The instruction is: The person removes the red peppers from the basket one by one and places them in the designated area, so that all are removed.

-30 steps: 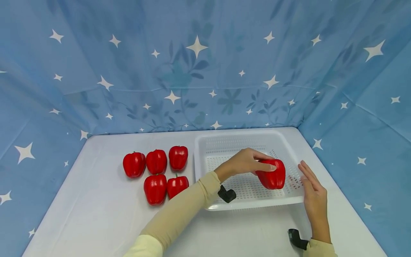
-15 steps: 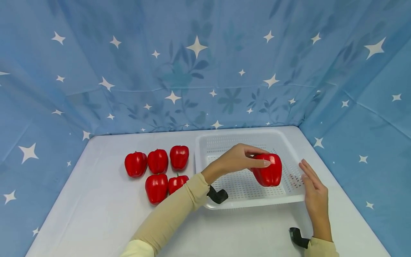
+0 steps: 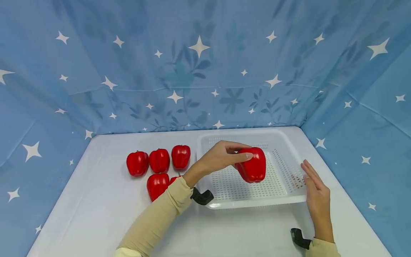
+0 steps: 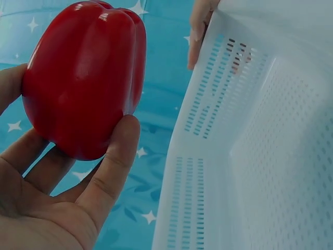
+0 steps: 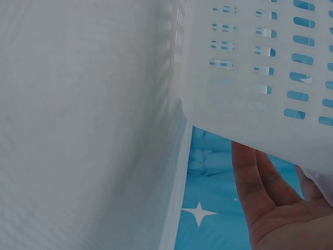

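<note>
A red bell pepper is held in my left hand above the white perforated basket. In the left wrist view the thumb and fingers grip the pepper around its sides and lower end. My right hand is at the basket's right end, its fingers extended along the outside of the wall. From the right wrist camera, the fingertips of this hand go out of sight behind the basket wall. Inside the basket, the perforated floor shows around the held pepper.
Several more red peppers stand on the white table left of the basket; my left forearm partly covers one. Black wrist-worn pieces show by both sleeves. A blue star-patterned curtain borders the table at the back and sides.
My left hand has moved left and slightly back across the basket, carrying the pepper with it. My right hand stays by the basket's right end.
</note>
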A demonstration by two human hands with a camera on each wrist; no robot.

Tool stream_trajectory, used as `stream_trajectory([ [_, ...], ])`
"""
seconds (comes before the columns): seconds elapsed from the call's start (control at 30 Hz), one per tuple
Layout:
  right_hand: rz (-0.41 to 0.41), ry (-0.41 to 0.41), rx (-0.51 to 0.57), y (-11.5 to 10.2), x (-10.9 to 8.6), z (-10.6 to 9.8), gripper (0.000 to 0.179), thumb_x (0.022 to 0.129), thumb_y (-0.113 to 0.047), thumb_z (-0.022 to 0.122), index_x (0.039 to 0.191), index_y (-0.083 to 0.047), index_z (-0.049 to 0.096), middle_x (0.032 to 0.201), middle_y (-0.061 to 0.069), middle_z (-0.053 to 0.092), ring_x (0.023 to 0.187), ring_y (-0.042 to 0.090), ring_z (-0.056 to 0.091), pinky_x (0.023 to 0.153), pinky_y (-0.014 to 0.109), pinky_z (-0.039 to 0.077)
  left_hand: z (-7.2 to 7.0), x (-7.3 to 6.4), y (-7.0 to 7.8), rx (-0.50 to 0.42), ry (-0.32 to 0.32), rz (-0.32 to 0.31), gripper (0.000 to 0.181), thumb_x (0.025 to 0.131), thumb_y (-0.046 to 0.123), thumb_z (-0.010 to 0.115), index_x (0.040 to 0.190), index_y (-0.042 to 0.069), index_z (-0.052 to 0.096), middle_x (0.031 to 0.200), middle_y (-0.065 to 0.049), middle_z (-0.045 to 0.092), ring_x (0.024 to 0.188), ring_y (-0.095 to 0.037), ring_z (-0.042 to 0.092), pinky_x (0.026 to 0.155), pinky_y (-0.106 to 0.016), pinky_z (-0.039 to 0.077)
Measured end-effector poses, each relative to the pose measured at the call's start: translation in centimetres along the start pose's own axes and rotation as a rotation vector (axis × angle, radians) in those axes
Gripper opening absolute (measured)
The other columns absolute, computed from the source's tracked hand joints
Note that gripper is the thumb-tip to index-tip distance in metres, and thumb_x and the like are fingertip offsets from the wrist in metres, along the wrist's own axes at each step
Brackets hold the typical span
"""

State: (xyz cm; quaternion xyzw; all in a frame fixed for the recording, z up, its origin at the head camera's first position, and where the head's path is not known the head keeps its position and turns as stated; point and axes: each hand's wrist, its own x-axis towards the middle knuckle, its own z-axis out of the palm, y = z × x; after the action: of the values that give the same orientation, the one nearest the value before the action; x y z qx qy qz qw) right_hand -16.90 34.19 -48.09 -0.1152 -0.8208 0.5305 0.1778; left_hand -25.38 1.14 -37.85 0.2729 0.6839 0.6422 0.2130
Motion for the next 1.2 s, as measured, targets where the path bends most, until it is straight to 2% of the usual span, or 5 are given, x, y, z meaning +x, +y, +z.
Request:
stream_trajectory([
  [0.3, 0.008, 0.012, -0.007, -0.2, 0.0, 0.0, 0.046, 0.116, -0.027, 0.039, 0.158, -0.015, 0.055, 0.167, -0.013, 0.041, 0.157, 0.005, 0.028, 0.128, 0.03, 0.018, -2.8, -2.4, 0.0, 0.035, 0.077, 0.035, 0.048, 0.101, 0.024, 0.073, 0.144, 0.004, 0.067, 0.125, -0.008, 0.074, 0.103, -0.029, 0.073, 0.087, -0.041, 0.064],
  [0.7, 0.027, 0.034, -0.006, -0.4, -0.1, 0.2, 0.045, 0.116, -0.027, 0.039, 0.156, -0.015, 0.056, 0.166, -0.012, 0.043, 0.156, 0.005, 0.029, 0.127, 0.029, 0.02, -6.2, -6.4, -0.7, 0.047, 0.178, -0.005, 0.046, 0.104, 0.027, 0.069, 0.146, 0.008, 0.066, 0.127, -0.008, 0.073, 0.108, -0.032, 0.071, 0.095, -0.047, 0.061],
  [0.83, 0.038, 0.04, -0.01, -0.8, -0.2, 0.2, 0.045, 0.116, -0.028, 0.04, 0.157, -0.017, 0.056, 0.166, -0.013, 0.043, 0.156, 0.004, 0.029, 0.127, 0.029, 0.019, -7.3, -7.7, -0.7, 0.073, 0.211, -0.023, 0.046, 0.105, 0.03, 0.067, 0.147, 0.011, 0.065, 0.121, -0.008, 0.074, 0.099, -0.032, 0.071, 0.077, -0.033, 0.06],
  [0.93, 0.043, 0.045, -0.012, -0.9, -0.2, 0.3, 0.046, 0.115, -0.028, 0.04, 0.157, -0.017, 0.056, 0.166, -0.013, 0.043, 0.156, 0.005, 0.029, 0.127, 0.03, 0.019, -7.9, -8.7, -0.8, 0.09, 0.248, -0.055, 0.048, 0.103, 0.032, 0.068, 0.148, 0.013, 0.065, 0.116, -0.01, 0.074, 0.091, -0.031, 0.067, 0.062, -0.028, 0.051],
  [1.2, 0.057, 0.04, -0.021, -0.6, -0.1, 0.4, 0.046, 0.116, -0.027, 0.038, 0.157, -0.016, 0.055, 0.167, -0.013, 0.042, 0.157, 0.004, 0.027, 0.127, 0.03, 0.018, -9.1, -11.1, -1.4, 0.076, 0.347, -0.105, 0.054, 0.098, 0.029, 0.075, 0.148, 0.012, 0.063, 0.131, -0.011, 0.069, 0.11, -0.034, 0.066, 0.089, -0.053, 0.061],
])
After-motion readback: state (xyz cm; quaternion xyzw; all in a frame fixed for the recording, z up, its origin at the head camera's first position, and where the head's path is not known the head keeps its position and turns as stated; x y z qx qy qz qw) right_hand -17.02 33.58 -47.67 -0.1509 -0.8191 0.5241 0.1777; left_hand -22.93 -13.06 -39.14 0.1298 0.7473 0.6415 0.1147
